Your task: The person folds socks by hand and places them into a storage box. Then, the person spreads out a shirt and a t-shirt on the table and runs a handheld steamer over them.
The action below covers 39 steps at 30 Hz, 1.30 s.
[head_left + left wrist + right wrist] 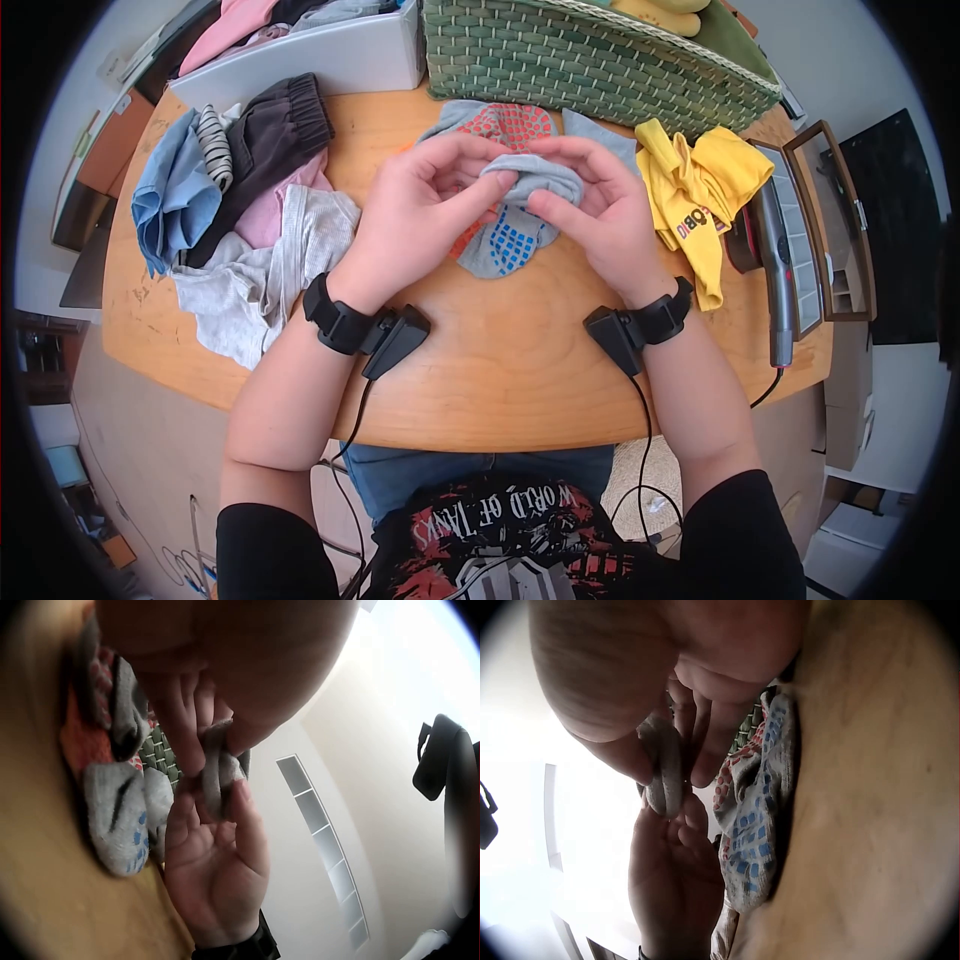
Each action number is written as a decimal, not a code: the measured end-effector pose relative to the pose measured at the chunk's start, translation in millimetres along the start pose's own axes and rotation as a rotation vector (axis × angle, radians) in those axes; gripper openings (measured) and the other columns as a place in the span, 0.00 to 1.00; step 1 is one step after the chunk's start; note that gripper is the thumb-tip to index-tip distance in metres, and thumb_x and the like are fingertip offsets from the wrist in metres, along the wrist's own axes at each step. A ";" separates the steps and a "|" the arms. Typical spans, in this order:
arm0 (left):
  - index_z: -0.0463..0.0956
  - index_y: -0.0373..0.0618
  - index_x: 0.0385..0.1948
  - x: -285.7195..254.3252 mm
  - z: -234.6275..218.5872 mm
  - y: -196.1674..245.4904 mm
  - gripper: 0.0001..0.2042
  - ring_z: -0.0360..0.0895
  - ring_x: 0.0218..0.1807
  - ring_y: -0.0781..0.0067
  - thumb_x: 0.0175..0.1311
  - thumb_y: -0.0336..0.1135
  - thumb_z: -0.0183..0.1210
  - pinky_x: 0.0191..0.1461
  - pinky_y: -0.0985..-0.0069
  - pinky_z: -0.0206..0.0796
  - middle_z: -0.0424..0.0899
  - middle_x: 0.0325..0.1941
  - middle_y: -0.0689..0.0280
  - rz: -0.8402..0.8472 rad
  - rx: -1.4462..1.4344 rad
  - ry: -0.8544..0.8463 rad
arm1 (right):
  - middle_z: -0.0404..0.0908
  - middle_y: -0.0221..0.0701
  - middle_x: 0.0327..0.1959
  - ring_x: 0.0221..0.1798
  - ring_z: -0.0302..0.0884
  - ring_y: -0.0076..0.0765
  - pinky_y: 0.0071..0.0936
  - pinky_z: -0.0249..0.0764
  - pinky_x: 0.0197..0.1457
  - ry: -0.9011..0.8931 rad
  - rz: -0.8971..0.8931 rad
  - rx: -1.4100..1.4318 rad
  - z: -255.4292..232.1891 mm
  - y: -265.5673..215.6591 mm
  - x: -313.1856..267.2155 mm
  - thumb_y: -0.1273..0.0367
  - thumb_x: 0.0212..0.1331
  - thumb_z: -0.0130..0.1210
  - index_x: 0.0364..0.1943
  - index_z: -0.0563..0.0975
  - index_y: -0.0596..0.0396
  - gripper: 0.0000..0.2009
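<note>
Both hands hold a bunched grey sock above the middle of the table. My left hand pinches its left side between thumb and fingers. On the other side my right hand grips it the same way, thumb in front. In both wrist views the sock appears as a thick folded band between the fingertips. Beneath the hands lie more grey socks, one with blue square dots and one with red dots; the hands partly cover them.
At the left lie dark shorts, folded blue cloth and a light grey garment. A white bin and a green woven basket stand behind. To the right are a yellow shirt, a corded styling tool and an open compartment box.
</note>
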<state>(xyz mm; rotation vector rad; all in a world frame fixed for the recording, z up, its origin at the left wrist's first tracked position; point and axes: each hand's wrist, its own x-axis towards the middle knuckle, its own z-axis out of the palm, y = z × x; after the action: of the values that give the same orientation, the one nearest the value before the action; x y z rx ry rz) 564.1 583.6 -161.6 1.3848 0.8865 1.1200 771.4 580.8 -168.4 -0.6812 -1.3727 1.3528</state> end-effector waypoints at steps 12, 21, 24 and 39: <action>0.79 0.36 0.37 1.6 -4.4 6.4 0.08 0.83 0.31 0.84 0.71 0.33 0.64 0.35 0.85 0.76 0.86 0.31 0.66 -0.070 -0.007 -0.004 | 0.86 0.33 0.44 0.42 0.84 0.22 0.23 0.83 0.46 0.123 0.099 -0.001 -5.2 5.3 2.2 0.74 0.66 0.63 0.50 0.80 0.65 0.12; 0.78 0.39 0.40 5.3 -11.9 -1.7 0.08 0.81 0.31 0.86 0.66 0.28 0.68 0.36 0.86 0.75 0.85 0.32 0.68 -0.023 -0.035 -0.012 | 0.86 0.36 0.46 0.45 0.85 0.26 0.24 0.85 0.45 0.151 0.040 0.055 -7.4 6.9 2.2 0.73 0.66 0.63 0.50 0.79 0.64 0.12; 0.78 0.38 0.43 6.7 -8.8 -3.5 0.10 0.80 0.35 0.87 0.66 0.28 0.67 0.41 0.86 0.74 0.85 0.34 0.69 0.097 -0.124 -0.072 | 0.86 0.35 0.46 0.44 0.85 0.26 0.24 0.85 0.44 0.145 0.062 0.064 -7.5 6.7 2.4 0.72 0.66 0.63 0.50 0.79 0.63 0.12; 0.79 0.36 0.46 6.6 -17.9 -4.6 0.11 0.80 0.39 0.85 0.72 0.35 0.62 0.42 0.83 0.73 0.86 0.40 0.68 -0.051 -0.052 -0.074 | 0.86 0.34 0.47 0.43 0.83 0.23 0.22 0.81 0.40 0.047 0.153 0.041 -9.2 3.1 0.1 0.71 0.69 0.61 0.53 0.78 0.62 0.13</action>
<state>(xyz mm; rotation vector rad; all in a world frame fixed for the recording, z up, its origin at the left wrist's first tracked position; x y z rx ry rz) 549.2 595.5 -165.9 1.3454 0.8301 1.0393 779.0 584.8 -173.0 -0.7987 -1.2730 1.4725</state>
